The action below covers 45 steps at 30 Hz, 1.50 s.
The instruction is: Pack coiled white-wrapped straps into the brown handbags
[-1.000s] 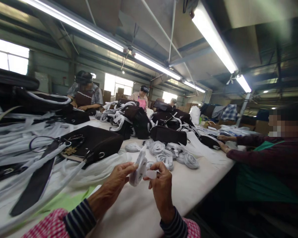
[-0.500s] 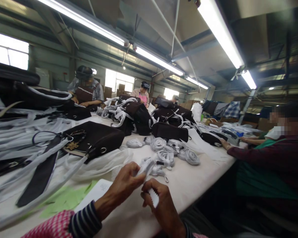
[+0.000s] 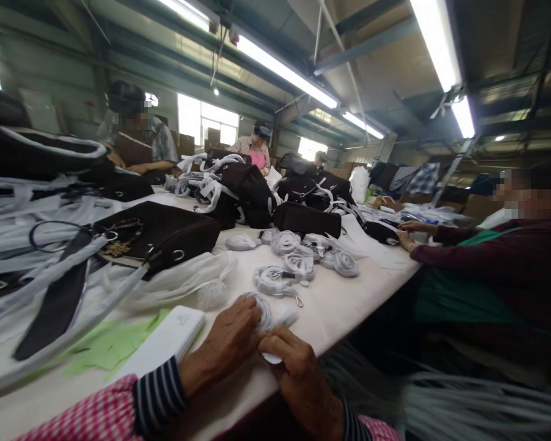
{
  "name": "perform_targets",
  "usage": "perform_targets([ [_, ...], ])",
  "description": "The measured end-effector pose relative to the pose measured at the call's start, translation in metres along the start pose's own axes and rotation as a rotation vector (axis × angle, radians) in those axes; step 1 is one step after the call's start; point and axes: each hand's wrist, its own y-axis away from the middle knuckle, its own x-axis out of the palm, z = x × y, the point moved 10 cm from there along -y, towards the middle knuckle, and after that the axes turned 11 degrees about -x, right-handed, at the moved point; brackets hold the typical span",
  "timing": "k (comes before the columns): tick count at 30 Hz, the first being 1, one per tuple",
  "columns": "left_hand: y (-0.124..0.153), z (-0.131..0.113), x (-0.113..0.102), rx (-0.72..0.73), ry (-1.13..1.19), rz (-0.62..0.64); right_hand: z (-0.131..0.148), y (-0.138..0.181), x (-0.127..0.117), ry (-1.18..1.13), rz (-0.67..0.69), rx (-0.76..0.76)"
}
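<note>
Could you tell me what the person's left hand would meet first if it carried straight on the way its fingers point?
Probably the white wrapped strap coil lying beyond the left hand; depth is uncertain.

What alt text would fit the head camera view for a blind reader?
Both hands, left hand and right hand, pinch a white wrapped strap coil at the edge of a white table. Dark brown bags and more coils lie beyond.

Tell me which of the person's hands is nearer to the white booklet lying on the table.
Left. The left hand lies just right of the white booklet, almost touching it. The right hand sits farther right, beyond the left, at the table's edge.
</note>
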Motion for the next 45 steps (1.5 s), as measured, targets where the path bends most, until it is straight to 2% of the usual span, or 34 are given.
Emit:
perform_targets([
  [5, 0.003, -0.005, -0.003, 0.081, -0.035, -0.037, -0.004, 0.001, 0.001, -0.03, 0.023, 0.039],
  [8, 0.002, -0.004, -0.001, 0.076, -0.03, -0.022, -0.006, 0.003, -0.001, -0.124, 0.044, 0.071],
  [13, -0.001, 0.0, -0.001, 0.011, 0.002, -0.003, -0.023, -0.001, -0.008, -0.355, -0.118, 0.219],
  [17, -0.008, -0.002, -0.012, -0.048, 0.104, 0.137, -0.044, -0.001, 0.013, -0.56, -0.175, 0.453],
  [21, -0.015, 0.006, -0.02, -0.189, 0.419, 0.354, -0.057, -0.001, 0.023, -0.607, -0.225, 0.541],
  [23, -0.018, 0.016, -0.019, -0.277, 0.567, 0.39, -0.065, 0.0, 0.026, -0.625, -0.239, 0.583],
  [27, -0.021, 0.032, -0.016, -0.367, 0.67, 0.309, -0.075, -0.002, 0.026, -0.632, -0.268, 0.641],
  [30, -0.021, 0.038, -0.01, -0.412, 0.705, 0.277, -0.075, -0.006, 0.026, -0.616, -0.242, 0.678],
  [37, -0.021, 0.063, 0.0, -0.585, 0.857, 0.192, -0.067, -0.019, 0.029, -0.544, -0.043, 0.695],
  [45, -0.018, 0.07, 0.003, -0.697, 1.005, 0.164, -0.076, -0.026, 0.035, -0.452, 0.101, 0.874],
])
